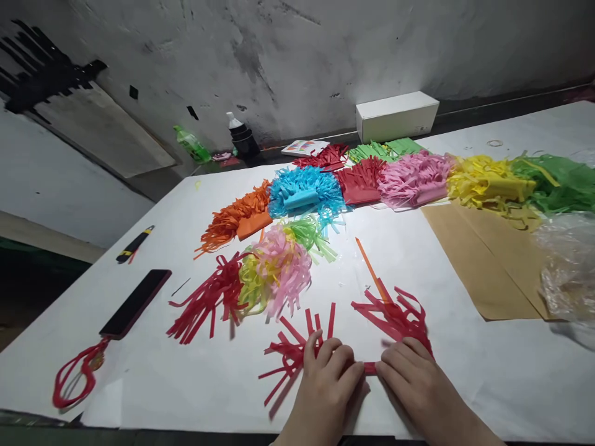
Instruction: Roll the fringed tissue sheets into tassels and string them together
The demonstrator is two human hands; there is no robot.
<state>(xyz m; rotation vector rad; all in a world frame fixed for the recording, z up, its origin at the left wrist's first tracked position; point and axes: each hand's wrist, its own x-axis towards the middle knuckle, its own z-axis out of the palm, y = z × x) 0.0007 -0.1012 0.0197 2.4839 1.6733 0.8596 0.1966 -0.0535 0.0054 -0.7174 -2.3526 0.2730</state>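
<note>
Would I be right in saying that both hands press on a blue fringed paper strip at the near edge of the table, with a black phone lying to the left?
Not quite: the head view shows the fringed paper strip under the left hand and right hand is red, not blue. The black phone does lie to the left on the table.

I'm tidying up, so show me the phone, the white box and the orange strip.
phone point(136, 303), head view, middle of its dark back.
white box point(396, 116), head view, front face.
orange strip point(369, 267), head view, mid-length.

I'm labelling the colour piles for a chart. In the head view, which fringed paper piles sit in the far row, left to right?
orange pile → blue pile → red pile → pink pile → yellow pile → green pile
</note>
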